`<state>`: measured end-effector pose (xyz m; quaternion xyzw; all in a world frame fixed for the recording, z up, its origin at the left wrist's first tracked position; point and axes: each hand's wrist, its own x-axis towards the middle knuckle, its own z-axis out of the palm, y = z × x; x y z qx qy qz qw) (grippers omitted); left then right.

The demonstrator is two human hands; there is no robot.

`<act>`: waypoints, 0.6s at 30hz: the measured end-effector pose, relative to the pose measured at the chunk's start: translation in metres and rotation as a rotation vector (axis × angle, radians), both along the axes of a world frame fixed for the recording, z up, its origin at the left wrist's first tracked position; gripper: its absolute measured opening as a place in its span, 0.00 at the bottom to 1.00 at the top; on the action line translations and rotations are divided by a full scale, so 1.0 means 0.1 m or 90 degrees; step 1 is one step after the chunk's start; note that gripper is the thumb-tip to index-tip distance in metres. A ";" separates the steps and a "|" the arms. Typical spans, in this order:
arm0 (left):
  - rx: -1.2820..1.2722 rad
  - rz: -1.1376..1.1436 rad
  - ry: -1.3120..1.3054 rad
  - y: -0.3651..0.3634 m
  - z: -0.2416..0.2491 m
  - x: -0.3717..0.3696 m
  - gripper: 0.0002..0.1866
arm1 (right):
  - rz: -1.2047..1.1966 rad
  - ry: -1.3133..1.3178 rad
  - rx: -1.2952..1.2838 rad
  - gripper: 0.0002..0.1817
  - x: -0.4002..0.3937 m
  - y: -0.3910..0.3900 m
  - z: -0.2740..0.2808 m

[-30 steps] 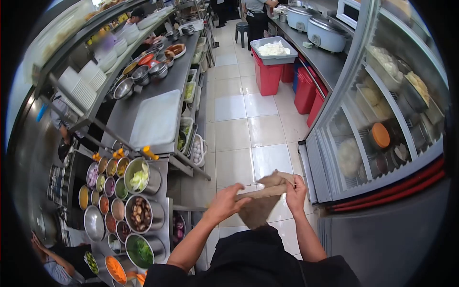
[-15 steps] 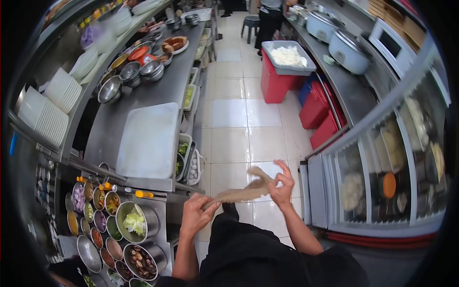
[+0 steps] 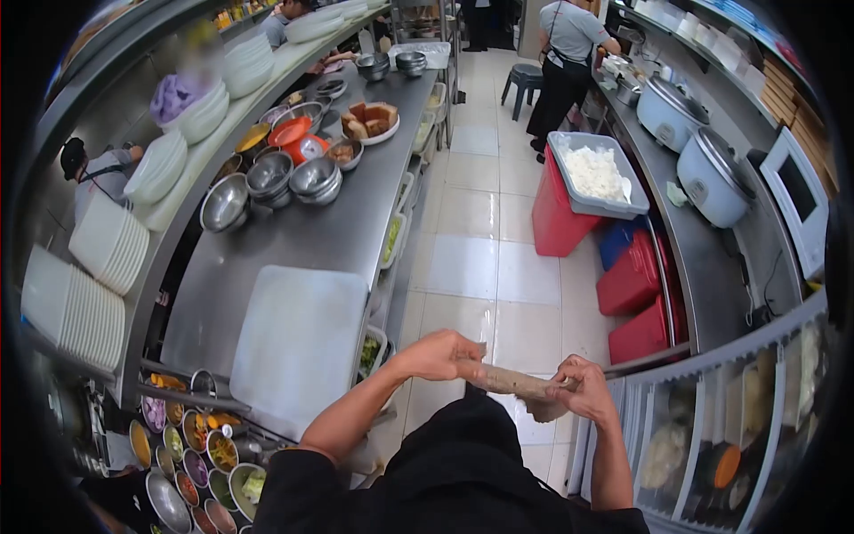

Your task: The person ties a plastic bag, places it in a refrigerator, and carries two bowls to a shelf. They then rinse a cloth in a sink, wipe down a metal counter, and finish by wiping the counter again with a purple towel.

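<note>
A brownish cloth (image 3: 514, 383) is stretched in the air in front of my body, above the tiled aisle. Its upper part is drawn into a narrow band, and a loose flap hangs by the right end. My left hand (image 3: 440, 356) is closed on the left end, with a small corner sticking up past the fingers. With thumb and fingers pinched, my right hand (image 3: 583, 389) holds the other end. Both hands are at about the same height and apart from the counters.
A white cutting board (image 3: 302, 338) lies on the steel counter at left, near metal bowls (image 3: 313, 181). Ingredient pots (image 3: 222, 451) stand lower left. A rice tub (image 3: 587, 169) rests on a red bin (image 3: 562, 209) right of the aisle. Ahead, a person (image 3: 569, 53) stands by rice cookers (image 3: 673, 109).
The cloth has gone from a loose, blurred spread to a narrower band held taut. Both hands have shifted right in view. The camera has tilted, bringing more of the far aisle and people into sight.
</note>
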<state>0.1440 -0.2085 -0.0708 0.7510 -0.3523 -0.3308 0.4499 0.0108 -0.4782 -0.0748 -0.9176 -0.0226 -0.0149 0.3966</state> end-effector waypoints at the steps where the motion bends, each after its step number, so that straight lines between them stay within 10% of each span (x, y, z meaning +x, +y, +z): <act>1: 0.054 -0.077 -0.077 -0.05 -0.02 0.16 0.15 | -0.061 -0.018 0.044 0.15 0.19 -0.02 -0.03; 8: 0.239 0.122 -0.037 -0.13 0.18 0.91 0.13 | -0.010 -0.129 0.173 0.21 1.55 -0.30 -0.37; 10: 0.013 0.231 -0.116 -0.01 0.04 1.06 0.15 | 0.021 -0.165 0.226 0.20 1.94 -0.25 -0.38; 12: -0.004 0.272 -0.024 0.04 0.00 1.19 0.09 | 0.051 0.120 0.315 0.20 2.28 -0.16 -0.15; 18: -0.075 0.693 0.402 -0.19 -0.21 1.60 0.20 | -0.001 0.301 0.525 0.20 3.24 0.32 -0.64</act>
